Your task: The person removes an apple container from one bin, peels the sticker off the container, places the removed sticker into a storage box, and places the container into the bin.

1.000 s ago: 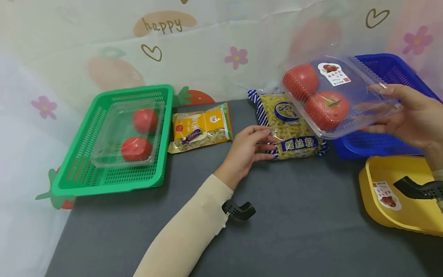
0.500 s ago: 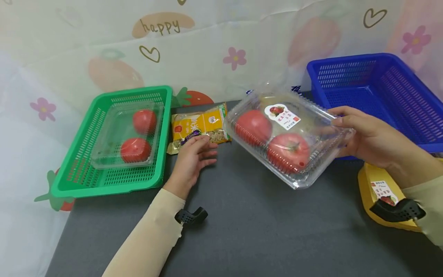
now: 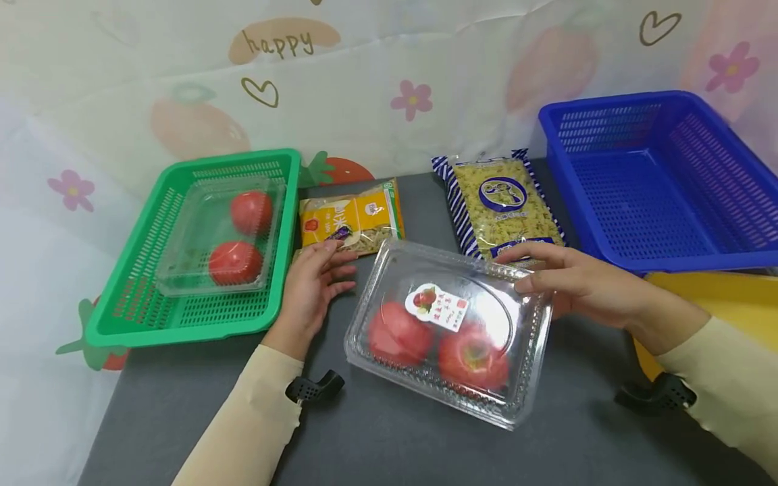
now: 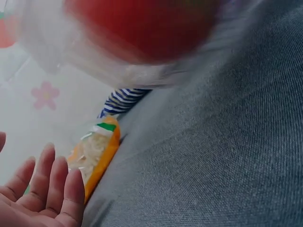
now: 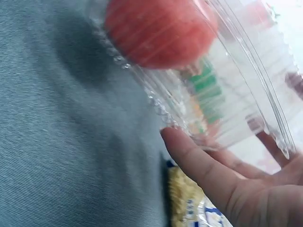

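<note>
My right hand (image 3: 583,287) grips the right far edge of a clear plastic clamshell box (image 3: 419,263), thumb on its lid. Two round red fruits (image 3: 474,358) that look like tomatoes lie inside, and a white label (image 3: 446,314) sticks to the lid. The box is held tilted over the grey table; its shadow falls on the cloth in the right wrist view, where the hand (image 5: 222,175) reaches round its end. My left hand (image 3: 310,290) holds nothing, its fingers loosely bent beside the green basket (image 3: 284,297). The left wrist view shows those fingers (image 4: 54,177) apart from the blurred box.
Inside the green basket lies another clear box (image 3: 200,209) with two red fruits. A yellow-orange food packet (image 3: 373,216) and a blue-striped pasta bag (image 3: 504,196) lie at the back. At right stand a blue basket (image 3: 644,169) and a yellow bin (image 3: 735,297).
My right hand has brought the clamshell box leftward and down from in front of the blue basket, turning it flatter. My left hand has moved left from the pasta bag toward the green basket.
</note>
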{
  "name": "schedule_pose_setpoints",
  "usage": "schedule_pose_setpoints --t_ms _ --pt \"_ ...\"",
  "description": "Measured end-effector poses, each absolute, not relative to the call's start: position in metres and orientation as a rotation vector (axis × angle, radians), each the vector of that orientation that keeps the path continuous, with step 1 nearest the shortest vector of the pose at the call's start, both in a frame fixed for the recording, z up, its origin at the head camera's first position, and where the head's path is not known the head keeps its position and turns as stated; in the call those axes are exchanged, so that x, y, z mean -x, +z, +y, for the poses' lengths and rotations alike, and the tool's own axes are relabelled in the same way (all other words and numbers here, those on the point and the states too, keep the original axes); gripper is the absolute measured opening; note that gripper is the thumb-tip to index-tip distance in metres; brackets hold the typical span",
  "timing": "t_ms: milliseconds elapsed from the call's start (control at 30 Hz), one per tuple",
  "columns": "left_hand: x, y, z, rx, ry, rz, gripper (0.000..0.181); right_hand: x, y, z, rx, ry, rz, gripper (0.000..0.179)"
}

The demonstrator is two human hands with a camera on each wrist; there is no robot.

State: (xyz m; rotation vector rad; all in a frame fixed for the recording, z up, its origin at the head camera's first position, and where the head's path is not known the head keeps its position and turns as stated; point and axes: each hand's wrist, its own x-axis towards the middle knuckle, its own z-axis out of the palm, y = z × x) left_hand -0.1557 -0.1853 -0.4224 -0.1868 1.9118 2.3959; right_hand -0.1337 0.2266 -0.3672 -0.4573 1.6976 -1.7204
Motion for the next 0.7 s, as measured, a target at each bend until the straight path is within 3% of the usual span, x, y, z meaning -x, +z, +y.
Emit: schedule_pose_setpoints --t_ms 333,700 --pt "0.153 -0.428 -0.185 0.141 2.486 1.872 0.028 0.139 -0.381 0.206 0.54 -1.58 1.563 0.042" --pt "0.15 -0.434 -0.191 0.075 2.509 1.863 0.025 0.147 -0.38 0.196 0.34 -1.633 1.81 0.05"
